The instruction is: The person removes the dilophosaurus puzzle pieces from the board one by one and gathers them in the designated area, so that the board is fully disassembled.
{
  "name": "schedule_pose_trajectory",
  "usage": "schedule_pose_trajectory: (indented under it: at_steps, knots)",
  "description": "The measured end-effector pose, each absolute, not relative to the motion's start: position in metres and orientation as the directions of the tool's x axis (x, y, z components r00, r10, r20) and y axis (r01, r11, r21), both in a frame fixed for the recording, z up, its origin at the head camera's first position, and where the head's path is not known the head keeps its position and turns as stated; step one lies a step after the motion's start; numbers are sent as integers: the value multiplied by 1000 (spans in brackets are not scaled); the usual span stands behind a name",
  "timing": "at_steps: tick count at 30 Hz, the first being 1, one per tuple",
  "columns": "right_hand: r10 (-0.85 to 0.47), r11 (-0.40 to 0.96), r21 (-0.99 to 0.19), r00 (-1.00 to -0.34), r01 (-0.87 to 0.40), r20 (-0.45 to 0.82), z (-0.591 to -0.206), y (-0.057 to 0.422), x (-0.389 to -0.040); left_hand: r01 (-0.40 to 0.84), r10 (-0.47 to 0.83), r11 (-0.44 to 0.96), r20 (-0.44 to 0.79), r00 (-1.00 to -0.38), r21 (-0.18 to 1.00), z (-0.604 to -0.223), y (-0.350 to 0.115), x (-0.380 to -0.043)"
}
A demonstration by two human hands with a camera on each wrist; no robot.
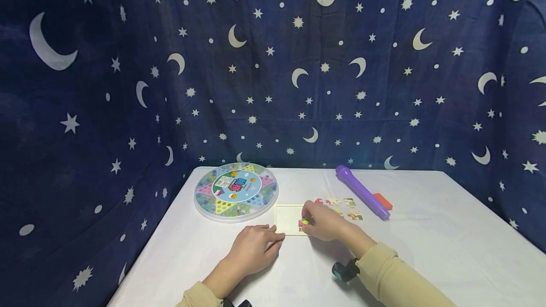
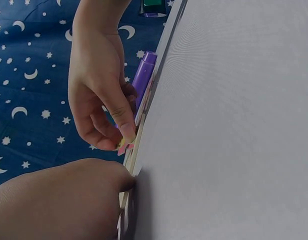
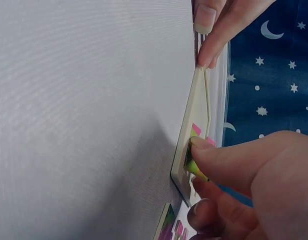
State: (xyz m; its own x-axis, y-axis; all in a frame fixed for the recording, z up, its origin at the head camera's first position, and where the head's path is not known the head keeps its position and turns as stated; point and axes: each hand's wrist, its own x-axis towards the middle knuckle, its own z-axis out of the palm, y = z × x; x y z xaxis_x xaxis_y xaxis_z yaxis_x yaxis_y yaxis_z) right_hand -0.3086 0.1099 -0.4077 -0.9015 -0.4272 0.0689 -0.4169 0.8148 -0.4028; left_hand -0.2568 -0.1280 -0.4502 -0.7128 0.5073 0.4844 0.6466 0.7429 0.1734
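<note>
My right hand (image 1: 324,221) pinches a pink and yellow-green jigsaw puzzle piece (image 3: 190,162) between thumb and fingers. It holds the piece at the right end of a shallow cream puzzle tray (image 1: 286,217), inside the near rim. The bare tray bottom shows to the left of the piece. At the tray's near left corner rests my left hand (image 1: 255,246), its fingertips touching the rim and its thumb low beside it. In the right wrist view the left fingers (image 3: 216,47) lie against the tray's end. My right fingers partly cover the piece.
Several loose puzzle pieces (image 1: 355,215) lie just right of the tray. Behind them are a purple microphone-shaped stick (image 1: 362,193) and an orange-red block (image 1: 383,201). A round Chinese checkers box (image 1: 236,186) sits at the back left. A starry curtain (image 1: 273,84) hangs behind the white table (image 1: 426,250).
</note>
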Motion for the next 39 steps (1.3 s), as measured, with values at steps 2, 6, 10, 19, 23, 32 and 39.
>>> schedule_pose_trajectory:
  at_steps: [2, 6, 10, 19, 23, 32, 39]
  knots:
    - [-428, 798, -431, -900, -421, 85, -407, 111, -308, 645, 508, 744, 480, -715, 174, -450, -127, -257]
    - [-430, 772, -469, -896, -428, 110, -406, 114, -306, 645, 507, 744, 480, -716, 176, -448, -127, -256]
    - [-420, 765, -495, -902, -413, 103, -407, 116, -304, 644, 506, 743, 479, -718, 181, -449, -127, -256]
    - [-407, 751, -523, -906, -403, 113, -414, 120, -305, 655, 512, 735, 491, -705, 175, -452, -127, -257]
    - [-373, 742, -557, -920, -374, 121, -413, 127, -306, 659, 512, 731, 497, -701, 176, -451, -127, -256]
    - [-281, 727, -624, -953, -286, 109, -416, 162, -307, 665, 515, 727, 502, -695, 174, -450, -127, -256]
    - [-239, 738, -630, -967, -243, 92, -417, 185, -306, 661, 511, 729, 501, -699, 179, -450, -128, -254]
